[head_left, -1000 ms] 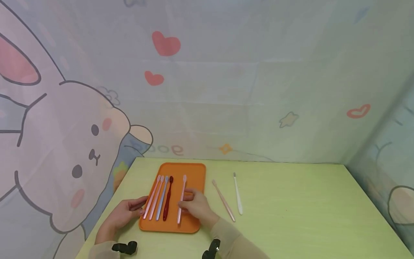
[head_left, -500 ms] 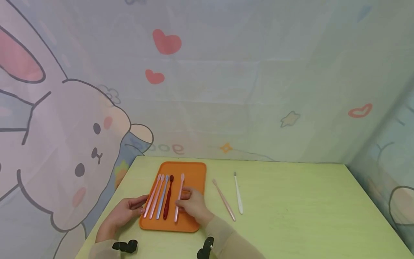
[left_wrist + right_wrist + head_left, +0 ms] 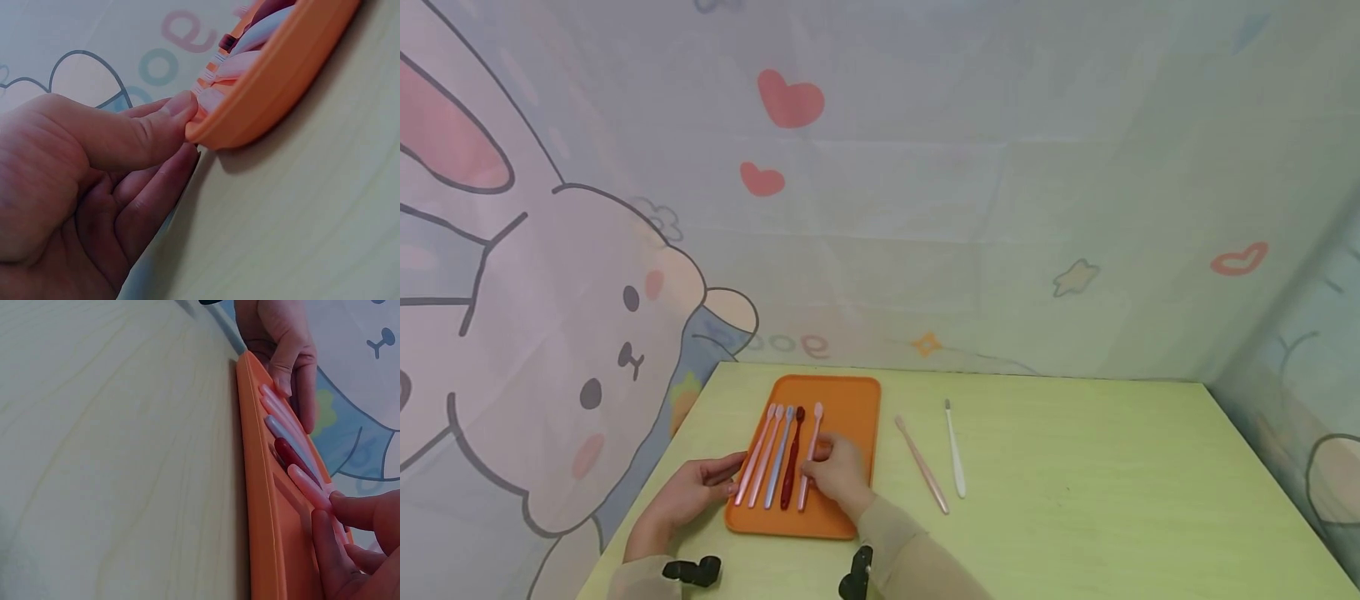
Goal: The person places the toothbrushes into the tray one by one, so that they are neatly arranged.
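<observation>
My right hand (image 3: 841,477) pinches a pink toothbrush (image 3: 806,493) between thumb and fingers, low over the orange tray (image 3: 853,408). In the right wrist view the handle end of that pink toothbrush (image 3: 304,482) points out past the fingertips, close beside a dark red toothbrush (image 3: 791,467). Left of the red one, a blue toothbrush (image 3: 776,467) and two pink toothbrushes (image 3: 762,468) lie side by side on the tray. At the tray's left edge my left hand (image 3: 691,496) grips the rim; in the left wrist view its thumb (image 3: 178,107) presses on the rim's corner, other fingers below.
On the table (image 3: 1075,467) to the right of the tray lie a light pink toothbrush (image 3: 922,467) and a white toothbrush (image 3: 955,454), apart from each other. A printed cloth backdrop (image 3: 925,208) stands behind the table and at its sides.
My right hand has moved left across the tray with the pink toothbrush, bringing it nearer the dark red one. The left hand stays at the tray's edge.
</observation>
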Tool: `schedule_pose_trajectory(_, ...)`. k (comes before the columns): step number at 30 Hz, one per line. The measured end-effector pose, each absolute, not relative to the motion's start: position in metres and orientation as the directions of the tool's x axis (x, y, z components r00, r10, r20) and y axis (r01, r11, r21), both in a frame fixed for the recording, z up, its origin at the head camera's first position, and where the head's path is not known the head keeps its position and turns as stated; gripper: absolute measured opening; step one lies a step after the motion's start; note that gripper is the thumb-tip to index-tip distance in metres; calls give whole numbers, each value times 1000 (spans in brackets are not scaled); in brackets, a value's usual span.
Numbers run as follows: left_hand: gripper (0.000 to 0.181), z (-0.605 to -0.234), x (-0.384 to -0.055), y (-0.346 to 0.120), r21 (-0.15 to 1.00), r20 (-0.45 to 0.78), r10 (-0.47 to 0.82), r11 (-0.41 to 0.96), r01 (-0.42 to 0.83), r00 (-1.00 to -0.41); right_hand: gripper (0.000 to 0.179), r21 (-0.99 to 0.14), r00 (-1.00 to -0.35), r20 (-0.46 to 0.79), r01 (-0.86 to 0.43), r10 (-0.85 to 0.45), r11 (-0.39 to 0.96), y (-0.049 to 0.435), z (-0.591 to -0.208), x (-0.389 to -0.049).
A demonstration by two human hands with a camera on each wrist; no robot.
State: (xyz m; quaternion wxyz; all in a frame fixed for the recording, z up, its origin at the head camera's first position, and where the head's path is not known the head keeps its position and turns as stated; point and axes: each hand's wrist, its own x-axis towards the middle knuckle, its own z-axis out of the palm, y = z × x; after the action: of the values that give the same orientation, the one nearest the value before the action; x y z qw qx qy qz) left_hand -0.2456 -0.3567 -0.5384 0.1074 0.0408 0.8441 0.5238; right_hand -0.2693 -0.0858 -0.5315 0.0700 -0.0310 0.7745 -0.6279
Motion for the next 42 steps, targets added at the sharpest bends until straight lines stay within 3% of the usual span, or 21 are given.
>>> schedule_pose_trajectory(7,56,-540,-245,-359,899,-128,204,438,-26,-970,50,-943,-992,-53,11,-117,332,-91,-534,-271)
schedule_pose_trajectory(42,54,-535,-244,-357,900,-123,211,436,-20,-970,35,-913,-995,-9,-32,-97,406,-96,-538,-270)
